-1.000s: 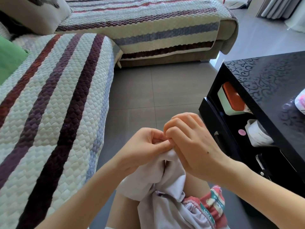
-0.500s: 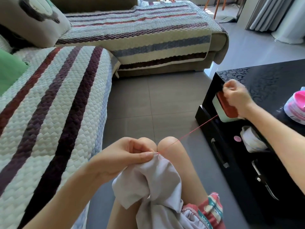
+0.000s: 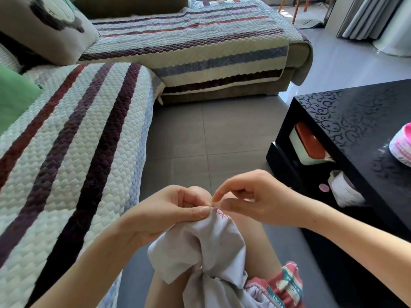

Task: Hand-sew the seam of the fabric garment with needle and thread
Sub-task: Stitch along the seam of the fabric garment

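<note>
Left hand (image 3: 169, 213) pinches the pale grey fabric garment (image 3: 200, 245) at its pink-stitched seam (image 3: 220, 214); right hand (image 3: 255, 203) pinches the thin dark needle (image 3: 213, 204) just above.

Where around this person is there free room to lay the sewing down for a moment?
Free: the striped sofa cover between the green cushion and the floor; the black table top left of the pink-and-white object. Crowded: the table's shelf, with a red-lidded box and white roll, and the lap, where left hand and right hand hold fabric and needle.
</note>
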Demonstrator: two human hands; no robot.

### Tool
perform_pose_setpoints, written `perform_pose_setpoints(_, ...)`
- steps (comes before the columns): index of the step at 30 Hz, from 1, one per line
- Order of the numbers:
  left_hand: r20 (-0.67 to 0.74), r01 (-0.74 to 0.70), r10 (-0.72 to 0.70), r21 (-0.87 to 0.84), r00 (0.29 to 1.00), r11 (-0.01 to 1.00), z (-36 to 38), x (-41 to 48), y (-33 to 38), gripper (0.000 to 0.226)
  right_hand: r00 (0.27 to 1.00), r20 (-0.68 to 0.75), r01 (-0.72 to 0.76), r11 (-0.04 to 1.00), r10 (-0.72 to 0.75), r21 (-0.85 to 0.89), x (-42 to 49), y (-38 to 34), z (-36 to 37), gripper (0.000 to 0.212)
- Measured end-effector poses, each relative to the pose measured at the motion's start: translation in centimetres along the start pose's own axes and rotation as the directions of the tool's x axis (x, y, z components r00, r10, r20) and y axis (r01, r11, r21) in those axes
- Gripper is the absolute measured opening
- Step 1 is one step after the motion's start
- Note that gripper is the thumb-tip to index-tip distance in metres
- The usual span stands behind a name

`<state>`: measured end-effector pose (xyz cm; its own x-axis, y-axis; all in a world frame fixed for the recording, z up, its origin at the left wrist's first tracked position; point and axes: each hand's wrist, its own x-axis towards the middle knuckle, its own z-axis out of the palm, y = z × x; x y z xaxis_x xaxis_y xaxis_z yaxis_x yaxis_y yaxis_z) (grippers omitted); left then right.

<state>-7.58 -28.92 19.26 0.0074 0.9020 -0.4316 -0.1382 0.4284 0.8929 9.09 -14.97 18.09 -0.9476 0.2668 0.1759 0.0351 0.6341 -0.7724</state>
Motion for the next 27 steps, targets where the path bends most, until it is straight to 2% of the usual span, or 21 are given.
perform_pose_setpoints(2,0.002,0.000,0.000,0.003,1.000,1.000,0.0,-0.1,0.0,0.027,1.000,0.002,-0.008,0.995,0.009,-0.098,-0.2,0.6,0.4,0.028)
perform_pose_setpoints(5,0.006,-0.005,0.005,-0.004,1.000,1.000,0.0,-0.1,0.0,0.025,1.000,-0.008,-0.022,0.998,0.022,-0.060,-0.4,0.5,0.8,0.032)
perform_pose_setpoints(9,-0.011,0.000,-0.001,-0.039,1.000,0.999,-0.3,-0.1,-0.2,0.016,0.996,-0.073,-0.046,0.997,0.042,-0.063,-0.7,1.2,0.8,0.024)
perform_pose_setpoints(11,-0.013,0.006,-0.007,-0.046,1.000,0.999,-0.5,-0.1,-0.3,0.008,0.990,-0.122,-0.084,0.988,0.068,-0.127,-1.0,2.1,0.4,0.019)
perform_pose_setpoints(14,-0.006,0.020,-0.020,-0.037,1.000,0.999,-1.2,-0.2,-0.3,0.006,0.992,-0.098,-0.096,0.966,0.074,-0.242,-1.6,3.0,0.7,0.020)
perform_pose_setpoints(15,0.000,0.023,-0.023,-0.046,1.000,0.999,-1.4,-0.3,-0.2,0.009,0.996,-0.077,-0.073,0.963,0.055,-0.260,-1.7,3.2,1.2,0.020)
perform_pose_setpoints(19,0.006,0.020,-0.019,-0.087,1.000,0.996,-2.2,-0.3,0.0,0.050,0.998,-0.038,-0.062,0.967,0.055,-0.248,-1.7,4.5,3.6,0.019)
perform_pose_setpoints(23,0.008,0.016,-0.016,-0.089,1.000,0.996,-2.5,-0.4,-0.1,0.052,0.996,-0.066,-0.079,0.980,0.068,-0.185,-1.5,5.7,5.3,0.017)
perform_pose_setpoints(27,-0.004,0.015,-0.016,-0.074,1.000,0.997,-2.9,-0.7,0.0,0.053,0.990,-0.062,-0.135,0.968,0.124,-0.213,-1.7,6.5,5.4,0.009)
